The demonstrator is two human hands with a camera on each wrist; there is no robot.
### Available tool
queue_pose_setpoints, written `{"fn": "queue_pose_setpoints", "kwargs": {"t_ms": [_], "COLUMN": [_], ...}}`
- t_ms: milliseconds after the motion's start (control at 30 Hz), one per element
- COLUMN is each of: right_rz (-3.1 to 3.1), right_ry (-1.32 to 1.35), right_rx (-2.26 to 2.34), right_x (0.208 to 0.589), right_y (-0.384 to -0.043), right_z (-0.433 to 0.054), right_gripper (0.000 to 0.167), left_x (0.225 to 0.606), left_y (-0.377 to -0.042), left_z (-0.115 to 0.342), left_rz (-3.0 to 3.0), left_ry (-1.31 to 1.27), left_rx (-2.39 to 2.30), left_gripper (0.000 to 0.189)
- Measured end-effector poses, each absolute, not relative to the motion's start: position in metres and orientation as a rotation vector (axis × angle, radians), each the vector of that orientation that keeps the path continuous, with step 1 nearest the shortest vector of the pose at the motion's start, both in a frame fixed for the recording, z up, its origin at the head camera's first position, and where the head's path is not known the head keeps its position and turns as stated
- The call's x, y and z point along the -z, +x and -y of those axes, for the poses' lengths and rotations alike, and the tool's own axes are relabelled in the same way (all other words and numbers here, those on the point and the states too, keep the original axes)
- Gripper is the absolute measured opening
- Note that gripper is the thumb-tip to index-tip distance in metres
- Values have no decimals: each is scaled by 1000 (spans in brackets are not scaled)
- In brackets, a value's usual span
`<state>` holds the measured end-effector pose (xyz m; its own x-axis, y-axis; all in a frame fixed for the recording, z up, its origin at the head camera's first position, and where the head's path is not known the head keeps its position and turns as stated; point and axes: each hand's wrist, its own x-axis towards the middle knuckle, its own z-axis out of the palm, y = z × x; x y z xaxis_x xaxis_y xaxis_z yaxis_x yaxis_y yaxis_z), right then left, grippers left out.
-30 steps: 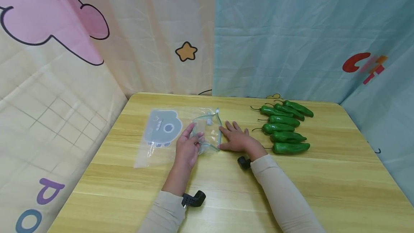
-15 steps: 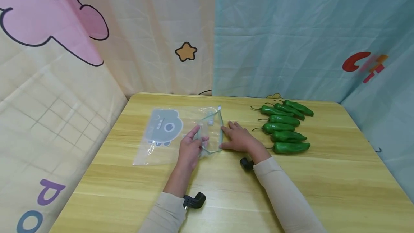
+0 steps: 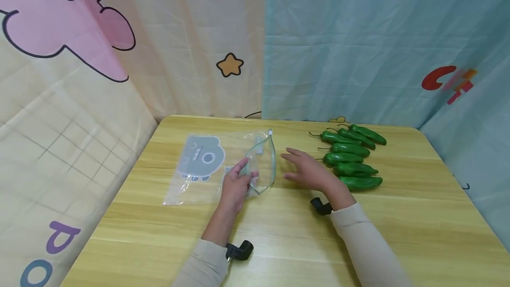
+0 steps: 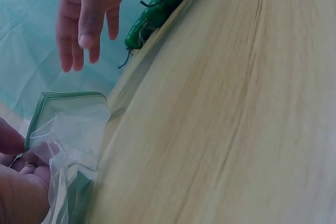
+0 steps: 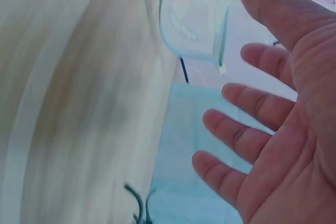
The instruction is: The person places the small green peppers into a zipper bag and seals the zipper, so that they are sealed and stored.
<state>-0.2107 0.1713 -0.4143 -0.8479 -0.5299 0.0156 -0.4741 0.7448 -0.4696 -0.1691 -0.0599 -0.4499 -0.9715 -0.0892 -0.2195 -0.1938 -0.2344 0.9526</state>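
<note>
A clear zip bag (image 3: 211, 189) with a grey-blue cartoon print lies on the table, its green-edged mouth (image 3: 274, 163) spread wide and facing right. My left hand (image 3: 235, 185) pinches the near edge of that mouth between thumb and fingers, as the left wrist view also shows at the bag's rim (image 4: 73, 94). Apart from the bag, my right hand (image 3: 308, 172) hovers between the mouth and the peppers, fingers spread and holding nothing. Several green peppers (image 3: 344, 158) lie in a column to its right, stems pointing left; the hand and forearm cover part of the lowest ones.
The wooden table (image 3: 287, 251) meets printed curtains at the back and both sides, a blue curtain (image 3: 338, 48) behind the peppers. A black wrist camera (image 3: 241, 250) sits on the left cuff, another (image 3: 320, 206) by the right wrist.
My right hand has let go of the bag's right edge and moved right, toward the peppers. The bag mouth has opened wider, and my left hand has shifted slightly right with its edge.
</note>
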Motion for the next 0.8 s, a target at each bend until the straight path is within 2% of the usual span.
{"fn": "queue_pose_setpoints", "kwargs": {"t_ms": [800], "right_rz": [-2968], "right_ry": [-775], "right_rx": [706], "right_x": [395], "right_y": [-179], "right_z": [-261], "right_gripper": [51], "left_x": [452], "left_y": [-167], "left_z": [61], "left_rz": [-1865], "left_ry": [-342], "left_rx": [-2418], "left_gripper": [61]}}
